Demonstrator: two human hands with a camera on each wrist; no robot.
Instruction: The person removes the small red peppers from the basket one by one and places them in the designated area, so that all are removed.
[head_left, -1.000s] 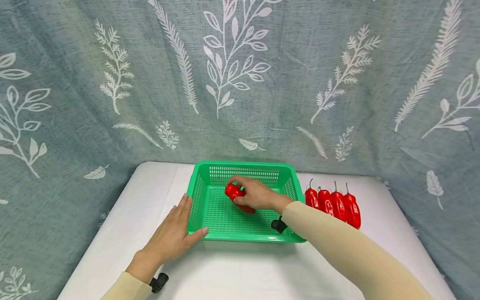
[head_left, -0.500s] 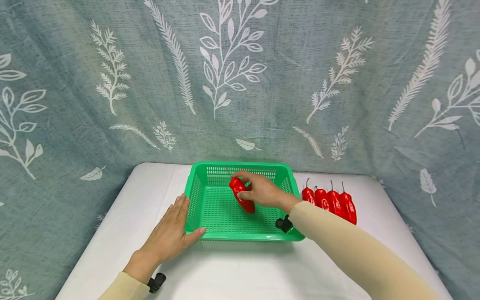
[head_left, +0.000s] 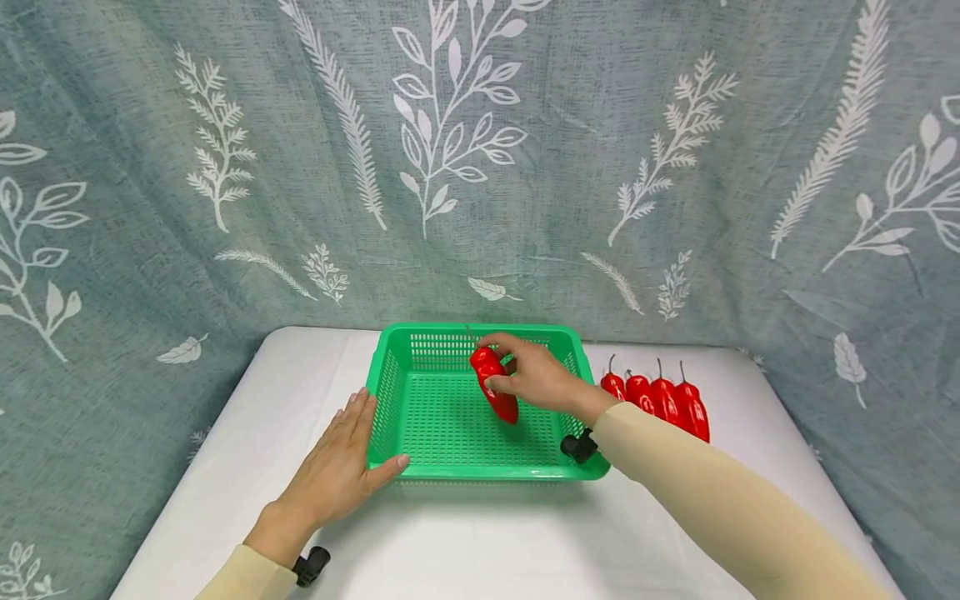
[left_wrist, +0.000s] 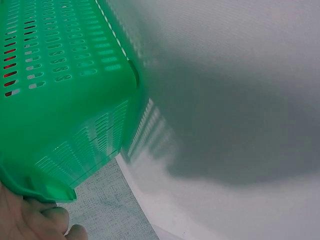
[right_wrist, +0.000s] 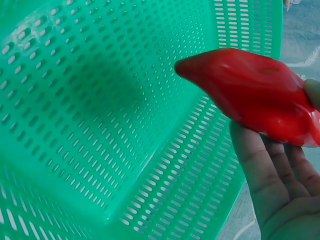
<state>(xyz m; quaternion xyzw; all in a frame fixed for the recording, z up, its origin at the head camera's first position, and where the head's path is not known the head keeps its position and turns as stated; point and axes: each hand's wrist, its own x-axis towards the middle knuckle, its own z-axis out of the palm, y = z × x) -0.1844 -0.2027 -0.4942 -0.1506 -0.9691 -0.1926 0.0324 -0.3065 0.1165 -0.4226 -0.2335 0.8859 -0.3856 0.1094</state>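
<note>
In the head view, a green perforated plastic basket (head_left: 480,475) stands on the white table. My right hand (head_left: 546,377) holds a red pepper (head_left: 502,407) between thumb and fingers over the inside of the basket. The right wrist view shows the pepper (right_wrist: 250,92) with its pointed tip toward the basket floor (right_wrist: 115,115) and its shadow there. My left hand (head_left: 330,467) lies along the basket's left side, fingers straight, thumb extended at the near left corner. From the left wrist, the curved fingers (left_wrist: 42,217) show right at the basket rim (left_wrist: 37,187).
Several more red peppers (head_left: 663,400) with stems lie in a row on the table just right of the basket, partly behind the right sleeve (head_left: 697,500). A grey-green leaf-patterned curtain (head_left: 480,167) hangs behind the table (head_left: 465,542).
My right hand has moved slightly right and away with the pepper, which shows more upright above the basket floor. My left hand stays at the basket's side. The whole view has shifted a little.
</note>
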